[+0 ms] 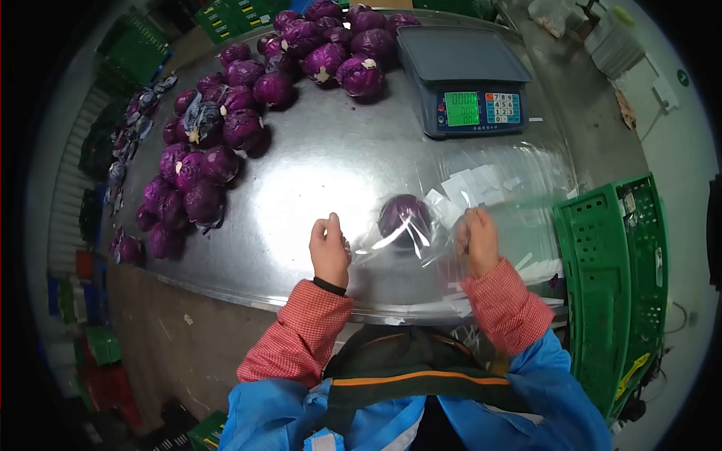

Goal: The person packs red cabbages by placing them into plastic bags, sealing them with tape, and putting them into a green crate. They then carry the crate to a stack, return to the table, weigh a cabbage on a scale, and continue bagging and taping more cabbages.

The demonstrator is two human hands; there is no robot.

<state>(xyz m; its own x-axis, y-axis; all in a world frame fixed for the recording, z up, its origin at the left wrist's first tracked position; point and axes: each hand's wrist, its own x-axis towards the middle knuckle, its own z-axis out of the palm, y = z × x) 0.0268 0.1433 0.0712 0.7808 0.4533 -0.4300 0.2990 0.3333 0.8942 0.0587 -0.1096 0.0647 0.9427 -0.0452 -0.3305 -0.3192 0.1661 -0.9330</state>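
A single red cabbage (pixel 404 213) lies on the metal table in front of me, with clear plastic film (pixel 423 244) over it. To its left, my left hand (pixel 329 249) is closed, pinching one edge of the film. On the cabbage's other side, my right hand (pixel 480 239) is also closed on the film, its fingers slightly blurred. The film stretches between both hands across the near side of the cabbage. Further clear film (pixel 526 169) and white paper slips (pixel 475 186) lie to the right of the cabbage.
Many loose red cabbages (pixel 242 74) cover the table's back and left. A digital scale (pixel 466 83) with a lit green display stands at the back right. Green crates (pixel 598 263) stand upright along the right edge. Torn outer leaves (pixel 139 113) lie at the far left.
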